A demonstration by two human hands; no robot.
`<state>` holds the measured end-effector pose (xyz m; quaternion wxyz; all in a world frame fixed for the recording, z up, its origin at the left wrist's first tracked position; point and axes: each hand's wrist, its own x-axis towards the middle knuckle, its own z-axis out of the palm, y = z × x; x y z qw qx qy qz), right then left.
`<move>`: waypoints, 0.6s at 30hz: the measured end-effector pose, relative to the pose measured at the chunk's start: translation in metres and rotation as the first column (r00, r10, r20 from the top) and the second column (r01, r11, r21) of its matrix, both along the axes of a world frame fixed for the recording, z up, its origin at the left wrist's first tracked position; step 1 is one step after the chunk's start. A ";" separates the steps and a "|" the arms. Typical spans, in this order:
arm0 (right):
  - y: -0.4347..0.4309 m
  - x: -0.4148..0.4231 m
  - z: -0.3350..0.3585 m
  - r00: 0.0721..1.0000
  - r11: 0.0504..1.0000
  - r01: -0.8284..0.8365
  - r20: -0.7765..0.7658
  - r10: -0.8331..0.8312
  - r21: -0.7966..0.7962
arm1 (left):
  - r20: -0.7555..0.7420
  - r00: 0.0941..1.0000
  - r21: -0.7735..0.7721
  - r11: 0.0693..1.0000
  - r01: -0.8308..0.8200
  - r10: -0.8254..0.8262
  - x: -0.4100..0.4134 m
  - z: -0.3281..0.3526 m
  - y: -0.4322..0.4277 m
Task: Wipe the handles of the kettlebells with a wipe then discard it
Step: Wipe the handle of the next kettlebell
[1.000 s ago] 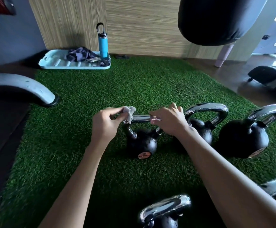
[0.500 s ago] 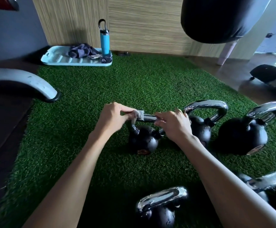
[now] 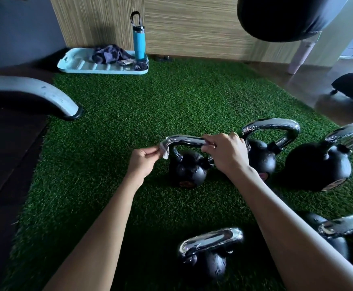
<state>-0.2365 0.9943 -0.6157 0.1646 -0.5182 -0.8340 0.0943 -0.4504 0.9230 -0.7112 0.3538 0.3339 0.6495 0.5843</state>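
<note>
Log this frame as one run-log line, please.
step: wiping handle | left hand: pinches wipe at handle's left bend | right hand: grips handle of small kettlebell | discard: not yet

Kettlebells [image 3: 188,171] have black bodies and shiny chrome handles [image 3: 185,140]; the wipe [image 3: 164,149] is white. Turf mat [image 3: 150,101] is deep green, the bottle [image 3: 139,42] turquoise with a black loop lid, the tray [image 3: 83,66] pale mint with a dark purple-grey cloth [image 3: 110,54] on it. Wall panel [image 3: 192,28] is tan with fine horizontal streaks, the punching bag [image 3: 282,17] black, the curved bar [image 3: 34,91] at left light grey.
</note>
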 end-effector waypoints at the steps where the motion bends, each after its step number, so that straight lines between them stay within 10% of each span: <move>1: -0.001 0.000 0.002 1.000 1.000 0.009 -0.001 -0.009 -0.005 | 0.045 0.999 -0.041 0.999 -0.024 0.025 0.006 -0.006 0.002; 10: -0.018 -0.030 0.002 0.973 0.982 0.109 0.184 -0.137 0.152 | 0.137 0.954 -0.155 0.957 -0.244 0.266 0.041 0.001 0.031; 18: -0.007 0.000 0.010 0.995 0.936 0.056 -0.060 -0.082 -0.349 | 0.303 0.928 -0.144 0.973 -0.179 0.216 0.056 0.018 0.053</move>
